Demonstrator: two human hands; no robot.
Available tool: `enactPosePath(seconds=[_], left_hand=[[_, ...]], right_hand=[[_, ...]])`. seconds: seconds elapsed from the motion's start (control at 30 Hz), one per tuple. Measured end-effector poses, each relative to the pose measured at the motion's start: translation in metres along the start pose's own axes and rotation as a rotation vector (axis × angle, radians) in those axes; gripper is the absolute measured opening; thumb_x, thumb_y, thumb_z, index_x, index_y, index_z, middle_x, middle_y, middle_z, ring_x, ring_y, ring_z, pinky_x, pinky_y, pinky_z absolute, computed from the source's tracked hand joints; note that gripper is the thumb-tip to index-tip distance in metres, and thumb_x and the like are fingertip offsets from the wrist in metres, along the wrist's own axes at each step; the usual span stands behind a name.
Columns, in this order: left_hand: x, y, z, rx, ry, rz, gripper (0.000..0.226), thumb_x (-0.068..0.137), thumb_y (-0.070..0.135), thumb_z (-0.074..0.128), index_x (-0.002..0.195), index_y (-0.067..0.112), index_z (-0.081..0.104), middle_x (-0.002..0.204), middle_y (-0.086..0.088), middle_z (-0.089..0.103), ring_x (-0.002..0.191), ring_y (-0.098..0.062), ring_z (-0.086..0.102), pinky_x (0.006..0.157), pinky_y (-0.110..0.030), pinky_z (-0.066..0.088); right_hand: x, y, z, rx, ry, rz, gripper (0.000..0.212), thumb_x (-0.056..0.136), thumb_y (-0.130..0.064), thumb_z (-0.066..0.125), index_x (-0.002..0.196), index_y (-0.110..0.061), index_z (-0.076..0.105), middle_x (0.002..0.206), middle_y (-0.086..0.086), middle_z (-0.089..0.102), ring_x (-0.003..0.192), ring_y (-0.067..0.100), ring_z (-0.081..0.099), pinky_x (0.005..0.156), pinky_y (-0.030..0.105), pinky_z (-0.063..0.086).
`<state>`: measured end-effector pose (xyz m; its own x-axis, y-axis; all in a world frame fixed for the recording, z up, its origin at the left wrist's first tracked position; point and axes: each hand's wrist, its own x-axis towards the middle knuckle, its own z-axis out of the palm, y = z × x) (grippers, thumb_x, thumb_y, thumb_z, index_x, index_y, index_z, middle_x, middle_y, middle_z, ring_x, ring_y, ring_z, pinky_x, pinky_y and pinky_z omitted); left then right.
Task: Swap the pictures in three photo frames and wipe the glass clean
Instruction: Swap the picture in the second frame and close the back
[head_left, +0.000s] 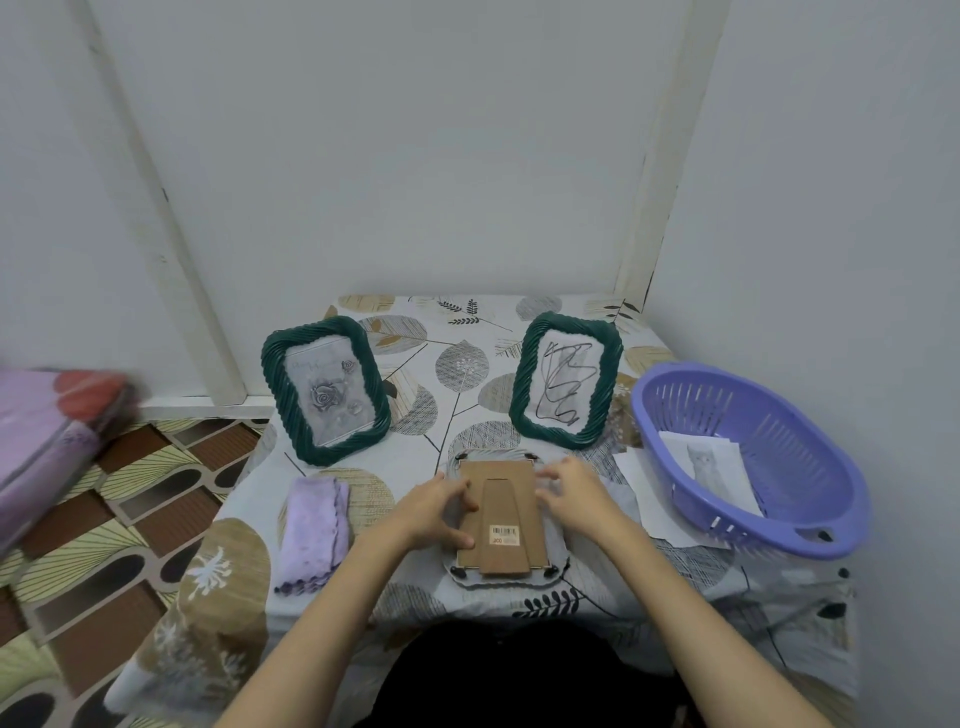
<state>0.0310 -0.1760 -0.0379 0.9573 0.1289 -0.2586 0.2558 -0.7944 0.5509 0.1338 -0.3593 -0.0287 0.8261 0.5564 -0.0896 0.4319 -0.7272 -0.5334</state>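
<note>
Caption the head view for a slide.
Both hands, left hand and right hand, work the brown cardboard back of a face-down photo frame.

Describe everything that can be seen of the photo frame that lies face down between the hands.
The face-down frame lies flat on the patterned tablecloth, near its front edge. Its brown, cardboard-like backing faces up, with a folded stand along the middle that carries a barcode sticker. Small dark clips sit at the corners, and a wavy pale rim shows around the backing. The left hand rests on its left side; the right hand is at its right edge, slightly blurred.
</note>
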Motion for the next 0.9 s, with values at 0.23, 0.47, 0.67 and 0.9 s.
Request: enactPosePath(seconds=[0.23,0.47,0.67,0.9], left_hand=[[-0.001,-0.003,-0.001,0.070,-0.030,0.041,0.070,0.078,0.030,0.071,0.140,0.024,0.038,0.152,0.004,0.024,0.141,-0.021,0.018,0.116,-0.043,0.018],[-0.010,-0.022,0.014,-0.014,-0.058,0.083,0.065,0.091,0.038,0.053,0.146,0.033,0.019,0.157,0.012,0.001,0.145,-0.020,-0.005,0.118,-0.043,-0.001],[-0.017,-0.016,0.030,0.094,0.070,0.047,0.091,0.057,0.064,0.012,0.144,0.040,0.014,0.156,0.017,0.000,0.145,-0.012,-0.005,0.116,-0.035,-0.006],[-0.023,-0.012,0.042,0.230,0.234,0.068,0.086,0.061,0.059,0.000,0.144,0.041,0.015,0.155,0.019,0.002,0.145,-0.010,0.000,0.116,-0.032,-0.003]], right_hand=[[0.019,0.000,0.003,-0.273,-0.040,0.058,0.056,0.089,-0.051,0.048,0.141,-0.038,0.030,0.140,0.011,0.033,0.128,0.031,0.027,0.105,0.045,0.027],[0.020,0.003,0.001,-0.246,-0.092,0.066,0.056,0.088,-0.051,0.049,0.140,-0.040,0.029,0.145,0.007,0.030,0.130,0.031,0.025,0.107,0.049,0.022],[0.024,0.003,-0.002,-0.253,-0.146,0.074,0.058,0.089,-0.053,0.048,0.141,-0.040,0.026,0.150,0.005,0.024,0.134,0.031,0.020,0.109,0.051,0.017],[0.017,0.011,0.009,-0.232,-0.060,0.053,0.050,0.091,-0.054,0.042,0.138,-0.043,0.032,0.149,0.001,0.028,0.133,0.029,0.021,0.108,0.053,0.017]])
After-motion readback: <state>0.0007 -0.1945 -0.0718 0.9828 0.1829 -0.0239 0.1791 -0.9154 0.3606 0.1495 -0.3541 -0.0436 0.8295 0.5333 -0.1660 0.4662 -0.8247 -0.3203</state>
